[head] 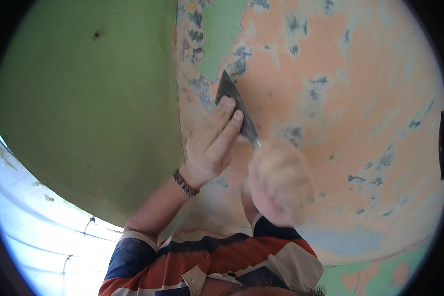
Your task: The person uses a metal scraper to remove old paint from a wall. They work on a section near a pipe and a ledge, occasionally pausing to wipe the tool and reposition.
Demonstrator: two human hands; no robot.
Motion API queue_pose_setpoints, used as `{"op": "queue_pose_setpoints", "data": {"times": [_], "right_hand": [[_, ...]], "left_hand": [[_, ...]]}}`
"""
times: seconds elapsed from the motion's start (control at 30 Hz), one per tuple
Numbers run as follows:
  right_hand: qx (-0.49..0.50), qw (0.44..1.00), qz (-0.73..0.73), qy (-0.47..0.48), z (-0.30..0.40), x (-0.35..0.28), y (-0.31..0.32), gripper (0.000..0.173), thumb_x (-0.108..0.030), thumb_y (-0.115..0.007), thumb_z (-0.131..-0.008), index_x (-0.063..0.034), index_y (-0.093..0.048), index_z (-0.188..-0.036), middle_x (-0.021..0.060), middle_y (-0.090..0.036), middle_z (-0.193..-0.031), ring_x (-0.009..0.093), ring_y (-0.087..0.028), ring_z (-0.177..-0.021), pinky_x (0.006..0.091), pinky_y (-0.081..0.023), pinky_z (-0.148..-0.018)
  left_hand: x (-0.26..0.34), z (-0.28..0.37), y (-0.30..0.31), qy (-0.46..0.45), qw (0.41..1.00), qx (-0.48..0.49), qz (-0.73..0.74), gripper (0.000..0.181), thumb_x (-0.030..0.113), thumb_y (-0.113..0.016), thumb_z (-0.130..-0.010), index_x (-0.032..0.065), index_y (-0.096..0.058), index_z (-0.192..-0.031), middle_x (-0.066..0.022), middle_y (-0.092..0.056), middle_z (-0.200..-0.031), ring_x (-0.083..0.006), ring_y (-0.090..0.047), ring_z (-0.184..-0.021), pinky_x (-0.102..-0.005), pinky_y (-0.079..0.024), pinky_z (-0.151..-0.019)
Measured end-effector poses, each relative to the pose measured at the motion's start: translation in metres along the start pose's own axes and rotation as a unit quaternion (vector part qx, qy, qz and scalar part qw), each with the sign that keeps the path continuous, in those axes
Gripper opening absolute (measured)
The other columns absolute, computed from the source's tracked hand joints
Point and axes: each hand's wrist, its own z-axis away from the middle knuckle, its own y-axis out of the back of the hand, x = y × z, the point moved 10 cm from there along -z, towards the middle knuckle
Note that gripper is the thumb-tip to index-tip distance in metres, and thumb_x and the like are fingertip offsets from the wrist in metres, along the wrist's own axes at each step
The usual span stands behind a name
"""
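Note:
A metal putty knife (227,87) reaches up the peach-coloured wall (340,122), one corner of its blade beside the lower edge of a light green paint patch (222,37). My right hand (281,181), blurred by motion, is closed around the handle, which it hides. My left hand (211,144) bears on the blade with its index and middle fingers laid along the metal; its thumb is mostly hidden. A dark link bracelet (185,183) circles my left wrist. Whether the blade's edge touches the wall cannot be told.
To the left stands a dark green surface (96,122) with a small hole (97,34), meeting the peach wall at a vertical corner. Grey patches (318,88) are scattered over the peach wall. A bright white sheet (59,236) with dark lines lies at lower left.

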Motion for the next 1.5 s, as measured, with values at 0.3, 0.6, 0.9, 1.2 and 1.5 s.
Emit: {"op": "queue_pose_setpoints", "data": {"times": [0.3,0.6,0.9,1.2,1.5], "right_hand": [[-0.095,0.977,-0.117,0.152,0.003,-0.021,-0.032,0.029,-0.020,-0.049,-0.087,-0.0076,-0.042,-0.062,0.0025,-0.041,-0.056,0.017,-0.041,-0.049,0.0296,-0.032,-0.051],[-0.048,0.991,-0.048,0.112,0.004,-0.003,-0.014,0.026,-0.014,-0.049,-0.083,-0.0072,-0.039,-0.060,0.0063,-0.044,-0.062,0.020,-0.040,-0.055,0.0351,-0.033,-0.054],[-0.097,0.969,-0.108,0.198,0.004,-0.028,-0.017,0.024,-0.017,-0.048,-0.084,-0.0095,-0.041,-0.063,0.0048,-0.045,-0.063,0.020,-0.042,-0.054,0.0348,-0.033,-0.053],[0.035,0.988,0.151,-0.019,-0.002,0.000,0.001,0.027,-0.021,-0.053,-0.085,-0.0039,-0.048,-0.065,0.0087,-0.050,-0.065,0.022,-0.046,-0.052,0.0346,-0.039,-0.049],[0.001,0.975,0.220,-0.036,0.008,0.007,-0.010,0.027,-0.023,-0.051,-0.087,-0.0091,-0.043,-0.065,0.0025,-0.045,-0.062,0.016,-0.043,-0.053,0.0317,-0.032,-0.050]], "left_hand": [[-0.016,0.009,0.013,0.027,0.998,-0.012,-0.048,0.038,-0.009,-0.060,-0.077,-0.0049,-0.062,-0.114,-0.0250,-0.059,-0.119,-0.0321,-0.063,-0.107,-0.0321,-0.053,-0.085],[-0.026,0.011,0.002,0.038,0.998,-0.030,-0.027,0.039,-0.006,-0.062,-0.078,-0.0059,-0.060,-0.117,-0.0248,-0.057,-0.123,-0.0328,-0.062,-0.105,-0.0332,-0.053,-0.085],[-0.020,0.009,0.001,0.033,0.999,-0.005,-0.003,0.037,0.000,-0.065,-0.079,-0.0048,-0.062,-0.116,-0.0235,-0.058,-0.123,-0.0311,-0.065,-0.101,-0.0310,-0.054,-0.079],[-0.013,-0.003,-0.013,0.079,0.995,-0.029,0.060,0.043,0.000,-0.068,-0.077,-0.0039,-0.059,-0.119,-0.0247,-0.054,-0.127,-0.0357,-0.053,-0.120,-0.0390,-0.048,-0.096],[-0.023,-0.004,-0.002,0.057,0.998,0.010,0.024,0.038,-0.004,-0.061,-0.080,-0.0069,-0.059,-0.118,-0.0261,-0.057,-0.122,-0.0335,-0.061,-0.111,-0.0312,-0.053,-0.083]]}}
